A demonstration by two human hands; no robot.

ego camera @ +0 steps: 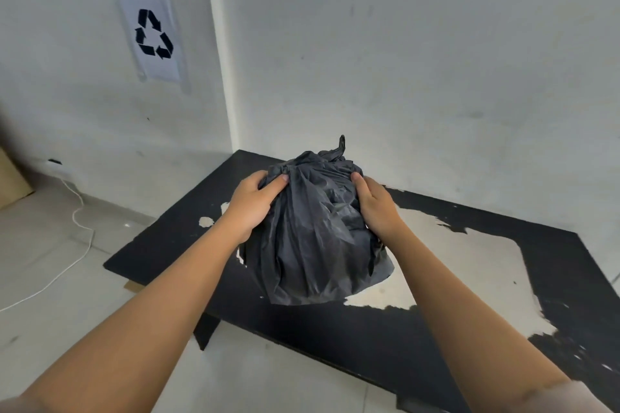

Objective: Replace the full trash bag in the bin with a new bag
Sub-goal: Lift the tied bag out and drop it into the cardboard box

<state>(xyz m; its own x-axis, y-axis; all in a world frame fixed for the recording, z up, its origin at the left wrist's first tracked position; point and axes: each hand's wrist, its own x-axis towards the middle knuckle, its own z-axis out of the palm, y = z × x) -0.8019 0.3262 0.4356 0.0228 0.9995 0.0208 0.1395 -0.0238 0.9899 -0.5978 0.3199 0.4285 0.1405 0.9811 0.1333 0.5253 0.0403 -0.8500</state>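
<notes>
A full black trash bag (312,238), bunched and twisted shut at its top, rests on a low black table (419,339) in the room's corner. My left hand (253,204) grips the bag's upper left side, thumb pressed into the plastic near the neck. My right hand (377,204) clasps the upper right side. A thin tail of plastic sticks up behind the bag's top. No bin shows in the head view.
The table's black top is worn, with large pale patches (469,265) to the right of the bag. White walls meet behind it. A recycling sign (154,33) is taped on the left wall. A white cable (80,231) trails over the tiled floor at left.
</notes>
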